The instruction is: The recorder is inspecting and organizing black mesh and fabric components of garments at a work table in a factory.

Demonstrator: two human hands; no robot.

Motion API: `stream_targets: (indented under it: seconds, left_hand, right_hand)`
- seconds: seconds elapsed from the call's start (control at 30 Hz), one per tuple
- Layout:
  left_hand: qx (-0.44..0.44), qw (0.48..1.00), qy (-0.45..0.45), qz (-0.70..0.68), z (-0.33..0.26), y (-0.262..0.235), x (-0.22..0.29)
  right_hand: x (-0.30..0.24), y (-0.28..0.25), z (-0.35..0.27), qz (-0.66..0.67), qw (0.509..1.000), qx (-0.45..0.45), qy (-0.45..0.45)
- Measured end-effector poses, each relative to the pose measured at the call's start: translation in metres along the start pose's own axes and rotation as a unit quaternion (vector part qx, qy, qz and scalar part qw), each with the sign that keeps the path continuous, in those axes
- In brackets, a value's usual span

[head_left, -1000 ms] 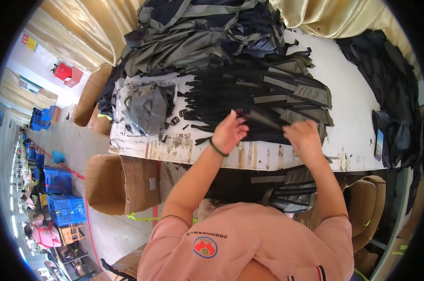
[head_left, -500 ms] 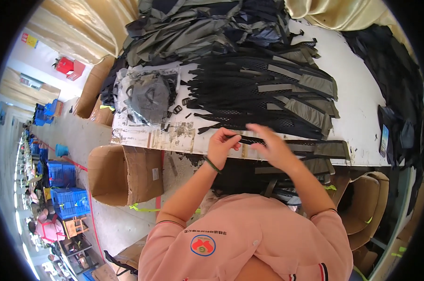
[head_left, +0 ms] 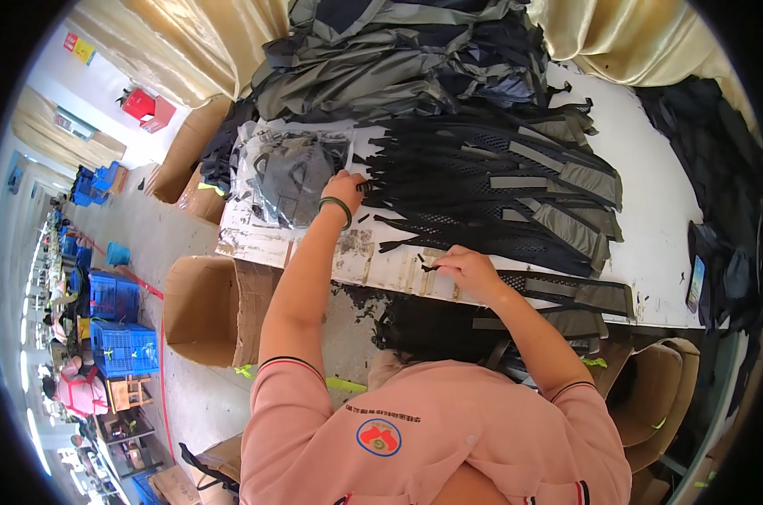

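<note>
A worker in a pink shirt (head_left: 516,425) stands at a white table (head_left: 664,198), hands well apart. The right hand (head_left: 450,264) pinches the narrow black end of a strap (head_left: 605,298) between thumb and fingers at the near edge, apparently to keep the tip raised and within easy reach; the rest of the strap, mesh then grey panel, lies along that edge to the right, partly hidden by the forearm. The left hand (head_left: 348,190), a green band (head_left: 338,202) at its wrist, is extended to small black pieces (head_left: 364,218) beside a clear plastic bag (head_left: 293,185). Its fingers are curled, but whether they grip anything cannot be told.

Beyond the right hand, a row of similar straps (head_left: 516,183) lies overlapped, narrow ends to the left and grey panels to the right, an order that probably makes single ones easy to lift. A heap of grey and dark fabric (head_left: 398,71) fills the far side, seemingly put there to leave the near edge for handling.
</note>
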State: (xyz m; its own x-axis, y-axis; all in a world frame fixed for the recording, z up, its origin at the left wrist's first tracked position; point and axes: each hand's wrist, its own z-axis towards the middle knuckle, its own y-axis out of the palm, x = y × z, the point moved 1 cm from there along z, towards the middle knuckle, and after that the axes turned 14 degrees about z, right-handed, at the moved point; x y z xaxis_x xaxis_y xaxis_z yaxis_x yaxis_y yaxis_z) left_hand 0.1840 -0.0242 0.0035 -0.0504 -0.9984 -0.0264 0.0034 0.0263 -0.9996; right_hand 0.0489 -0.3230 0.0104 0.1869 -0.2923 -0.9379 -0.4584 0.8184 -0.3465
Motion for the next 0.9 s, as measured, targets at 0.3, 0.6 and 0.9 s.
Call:
stream_targets:
  seconds: [0.3,0.6,0.9]
  left_hand:
    - [0.003,0.762,-0.053,-0.646,-0.069,-0.016,0.025]
    - [-0.244,0.359,-0.1,-0.895,-0.165,-0.029,0.145]
    - [-0.309,0.276,-0.056,-0.908,-0.168,-0.032,0.161]
  right_hand:
    - [-0.023,-0.023,-0.012,0.056,0.997,0.039,-0.023]
    - [-0.033,-0.033,-0.032,0.352,0.933,0.019,0.07]
    - [-0.049,-0.036,-0.037,0.378,0.924,0.008,0.05]
